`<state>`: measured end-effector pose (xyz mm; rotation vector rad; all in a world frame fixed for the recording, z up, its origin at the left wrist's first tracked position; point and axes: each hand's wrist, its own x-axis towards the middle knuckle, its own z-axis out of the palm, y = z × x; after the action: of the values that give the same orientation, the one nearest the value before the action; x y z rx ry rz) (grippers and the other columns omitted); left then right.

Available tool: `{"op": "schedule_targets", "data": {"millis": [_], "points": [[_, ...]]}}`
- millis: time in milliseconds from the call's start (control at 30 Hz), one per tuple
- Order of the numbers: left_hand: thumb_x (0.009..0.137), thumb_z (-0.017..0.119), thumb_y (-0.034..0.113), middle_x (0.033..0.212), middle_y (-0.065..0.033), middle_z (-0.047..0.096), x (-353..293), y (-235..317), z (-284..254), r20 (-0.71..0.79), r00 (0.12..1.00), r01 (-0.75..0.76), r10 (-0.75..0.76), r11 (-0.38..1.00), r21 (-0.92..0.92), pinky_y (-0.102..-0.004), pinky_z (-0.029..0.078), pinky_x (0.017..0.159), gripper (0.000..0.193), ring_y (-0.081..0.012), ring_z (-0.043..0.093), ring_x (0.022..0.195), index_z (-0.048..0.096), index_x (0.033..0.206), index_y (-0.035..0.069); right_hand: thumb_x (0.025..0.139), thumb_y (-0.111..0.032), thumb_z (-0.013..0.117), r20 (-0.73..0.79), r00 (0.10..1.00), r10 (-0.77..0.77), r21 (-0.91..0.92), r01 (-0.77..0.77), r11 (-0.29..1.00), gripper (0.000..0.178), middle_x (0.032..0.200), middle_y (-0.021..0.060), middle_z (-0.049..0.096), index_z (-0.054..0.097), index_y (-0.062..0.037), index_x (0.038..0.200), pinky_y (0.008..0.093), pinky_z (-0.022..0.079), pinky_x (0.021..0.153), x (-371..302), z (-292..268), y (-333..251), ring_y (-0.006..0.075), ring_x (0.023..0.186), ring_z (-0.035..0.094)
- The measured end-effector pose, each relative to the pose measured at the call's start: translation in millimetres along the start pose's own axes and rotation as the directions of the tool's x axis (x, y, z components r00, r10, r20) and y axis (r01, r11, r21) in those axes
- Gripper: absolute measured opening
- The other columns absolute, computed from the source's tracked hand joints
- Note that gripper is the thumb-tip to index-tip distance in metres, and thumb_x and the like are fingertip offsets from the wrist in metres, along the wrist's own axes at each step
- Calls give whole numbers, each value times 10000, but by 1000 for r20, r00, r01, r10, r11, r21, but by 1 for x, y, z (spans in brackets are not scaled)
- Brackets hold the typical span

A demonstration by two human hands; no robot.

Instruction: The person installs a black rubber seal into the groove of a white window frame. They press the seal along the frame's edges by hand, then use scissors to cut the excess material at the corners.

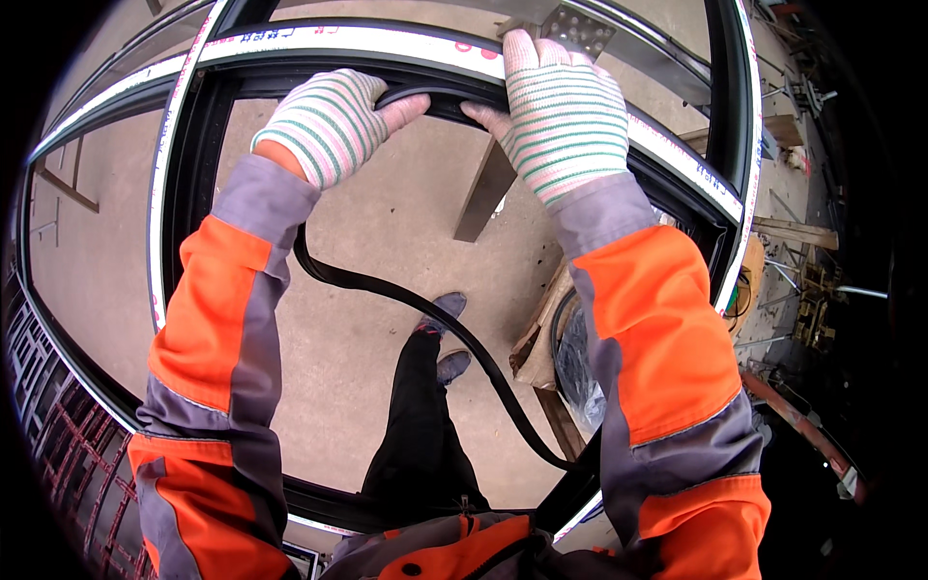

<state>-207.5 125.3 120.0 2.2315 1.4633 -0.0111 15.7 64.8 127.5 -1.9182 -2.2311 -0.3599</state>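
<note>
At the upper bar of a large dark metal window frame (198, 145) edged with white protective film, both of the person's hands work side by side on a long black rubber sealing strip (435, 324). The left hand (329, 121), in a white knitted glove striped green and pink, is curled with its fingertips pinched onto the strip where it meets the frame's inner groove; the thumb and forefinger press the rubber from either side, so the grip is closed on it. The right hand (561, 111), in a matching glove, lies arched over the bar with its fingers bent down across the top and its thumb tucked against the same strip just beside the left hand's fingertips; it too is closed on the rubber, though the palm hides exactly how the fingers wrap. Between the two thumbs a short length of the strip bows up slightly out of the groove. From the left hand the free part of the strip hangs down behind the orange and grey sleeve (227, 309), then runs slack across the bare concrete floor (367, 251) past the person's dark shoes (447, 333) toward a coil of the same black rubber (572, 353) lying beside a wooden plank (541, 333) under the right forearm.
</note>
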Motion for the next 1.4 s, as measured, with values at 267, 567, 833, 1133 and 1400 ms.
{"op": "schedule_targets", "data": {"millis": [267, 567, 833, 1133, 1400], "points": [[1004, 632, 642, 598, -53, 596, 3, -3, 3, -28, 1000, -13, 14, 1000, 12, -330, 524, 530, 664, -158, 606, 514, 726, 845, 4, 749, -530, 894, 8, 1000, 17, 7, -18, 1000, 676, 997, 124, 711, 631, -97, 1196, 444, 592, 814, 0, -4, 0, 318, 948, 727], [1006, 621, 646, 562, -72, 581, 0, -2, 3, -67, 997, -47, 47, 999, 6, -357, 529, 559, 671, -191, 617, 531, 729, 848, 3, 762, -544, 884, 70, 996, 46, 22, -47, 999, 717, 1022, 137, 711, 632, -87, 1254, 455, 580, 857, 17, -4, -21, 317, 981, 720], [1006, 614, 643, 587, -103, 615, 2, -1, 2, -48, 998, -46, 47, 998, 32, -388, 551, 632, 672, -246, 648, 573, 735, 845, 2, 779, -523, 868, 57, 998, 39, 58, -43, 997, 607, 1018, 113, 704, 624, -101, 1140, 456, 555, 851, 13, -3, -15, 303, 978, 709], [1008, 599, 650, 643, -133, 662, -3, 1, 5, -94, 995, -17, 21, 999, 41, -409, 568, 703, 673, -284, 677, 629, 747, 855, 12, 706, -489, 915, -37, 998, 53, -43, -54, 998, 762, 1112, 134, 689, 614, -67, 1264, 470, 508, 958, -43, -13, 51, 333, 1076, 677], [1019, 629, 608, 616, -52, 627, -2, 0, 5, -38, 999, 29, -27, 998, 48, -328, 542, 544, 618, -158, 618, 507, 751, 916, 10, 685, -449, 945, 37, 993, 112, -42, -111, 993, 851, 1185, 185, 691, 615, -31, 1348, 488, 508, 1006, -95, -28, 125, 382, 1117, 665]]}}
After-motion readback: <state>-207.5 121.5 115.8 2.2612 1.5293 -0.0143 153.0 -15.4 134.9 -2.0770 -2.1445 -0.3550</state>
